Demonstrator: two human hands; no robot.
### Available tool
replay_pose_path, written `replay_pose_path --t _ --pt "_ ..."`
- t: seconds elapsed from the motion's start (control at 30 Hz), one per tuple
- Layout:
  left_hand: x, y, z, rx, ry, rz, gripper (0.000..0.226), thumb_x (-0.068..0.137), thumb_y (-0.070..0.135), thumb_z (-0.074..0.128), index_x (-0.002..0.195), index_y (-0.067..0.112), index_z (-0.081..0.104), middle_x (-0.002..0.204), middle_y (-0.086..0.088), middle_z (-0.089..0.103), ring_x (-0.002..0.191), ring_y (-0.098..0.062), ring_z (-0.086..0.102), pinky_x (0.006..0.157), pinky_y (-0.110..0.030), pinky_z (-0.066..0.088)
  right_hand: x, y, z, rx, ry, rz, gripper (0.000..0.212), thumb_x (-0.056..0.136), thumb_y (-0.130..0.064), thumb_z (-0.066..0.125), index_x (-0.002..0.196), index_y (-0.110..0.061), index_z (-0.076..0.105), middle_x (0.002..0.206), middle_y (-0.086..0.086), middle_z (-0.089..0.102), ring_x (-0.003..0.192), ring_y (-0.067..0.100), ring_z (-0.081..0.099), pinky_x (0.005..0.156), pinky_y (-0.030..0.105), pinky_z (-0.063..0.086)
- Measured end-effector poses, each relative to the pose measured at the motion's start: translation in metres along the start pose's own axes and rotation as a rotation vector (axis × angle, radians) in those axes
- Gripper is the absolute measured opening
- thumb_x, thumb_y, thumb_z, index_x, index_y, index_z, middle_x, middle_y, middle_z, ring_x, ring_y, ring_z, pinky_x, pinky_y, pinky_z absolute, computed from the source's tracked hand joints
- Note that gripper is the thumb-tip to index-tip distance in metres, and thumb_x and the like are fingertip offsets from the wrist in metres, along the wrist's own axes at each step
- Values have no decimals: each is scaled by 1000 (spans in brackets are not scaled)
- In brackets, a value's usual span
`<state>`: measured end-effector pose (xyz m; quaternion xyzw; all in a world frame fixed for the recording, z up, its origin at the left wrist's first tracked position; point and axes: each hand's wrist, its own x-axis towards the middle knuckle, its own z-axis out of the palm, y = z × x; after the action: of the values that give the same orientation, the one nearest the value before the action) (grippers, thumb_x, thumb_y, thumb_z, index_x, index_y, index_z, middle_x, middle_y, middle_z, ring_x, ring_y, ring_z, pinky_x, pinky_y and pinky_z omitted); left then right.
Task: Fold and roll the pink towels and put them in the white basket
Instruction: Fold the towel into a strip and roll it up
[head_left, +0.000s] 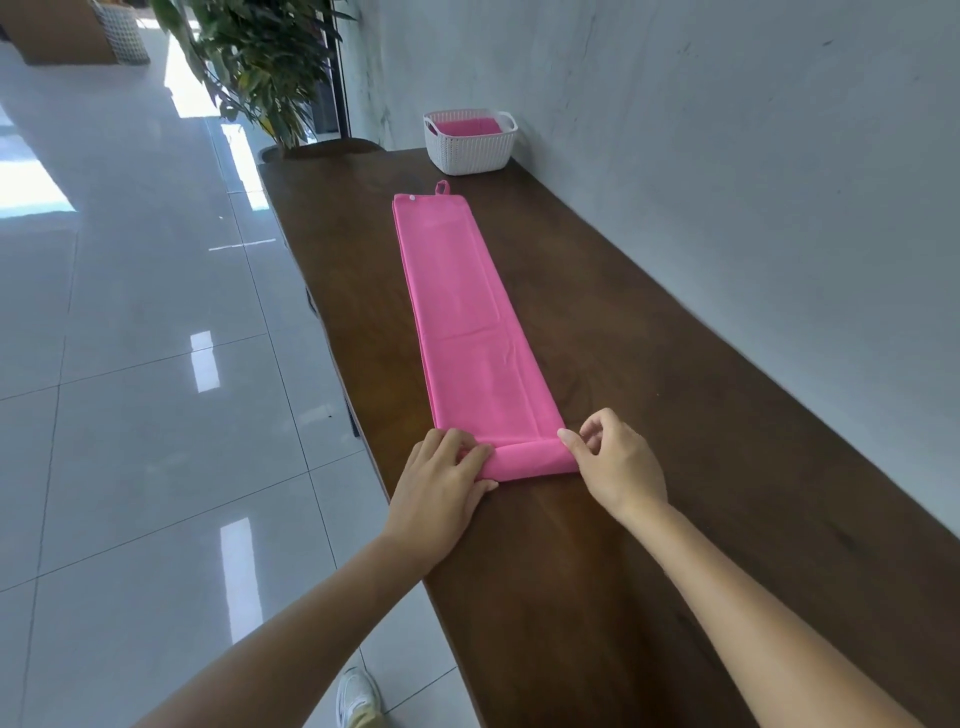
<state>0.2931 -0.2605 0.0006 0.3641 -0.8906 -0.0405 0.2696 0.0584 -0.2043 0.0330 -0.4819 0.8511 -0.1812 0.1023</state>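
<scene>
One long pink towel (462, 322) is lying folded, left hand (441, 483) and right hand (613, 462) pinching its rolled near end

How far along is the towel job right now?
Done: pink fabric lies in the white basket, and the pink towel on the table is folded into a long strip. In hand: left hand and right hand grip its near end, the roll barely begun. Left: roll to the hanging loop, then basket it.
</scene>
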Motion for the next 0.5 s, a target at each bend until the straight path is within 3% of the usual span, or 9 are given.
replay_pose_path --t 0.1,0.2,0.33,0.4,0.5 --pt "2 -5 0 51 -9 61 31 92 35 72 117 16 70 110 -4 64 101 -23 60 87 -36 56 -8 5 8 -15 143 -212 28 99 -53 48 100 -27 57 97 -10 62 77 4 58 61 14 49" --pt "10 -13 2 48 -45 66 26 94 34 68 113 16 70 103 -3 65 90 -20 61 80 -35 58 -11 14 11 -22 115 -327 38 99 -57 45 113 -26 62 111 -9 63 94 6 60 73 15 49" --pt "29 -23 -8 -141 -201 -46 31 102 39 52 116 17 69 103 1 66 89 -18 60 82 -33 54 -8 16 9 -10 -9 -305 49 97 -62 46 131 -27 55 126 -11 56 110 7 57 86 23 53" --pt "36 -27 -13 -262 -260 -143 31 103 42 49 119 21 66 109 5 66 95 -14 60 84 -26 49 -2 10 6 49 -61 -251 53 94 -66 43 128 -27 56 123 -12 55 107 6 56 83 22 52" --pt "45 -32 -16 -367 -290 -300 23 100 47 54 109 27 60 106 10 60 90 -7 59 74 -18 45 13 1 2 111 -131 -162 57 92 -69 42 122 -24 58 117 -11 55 102 7 57 78 20 48"
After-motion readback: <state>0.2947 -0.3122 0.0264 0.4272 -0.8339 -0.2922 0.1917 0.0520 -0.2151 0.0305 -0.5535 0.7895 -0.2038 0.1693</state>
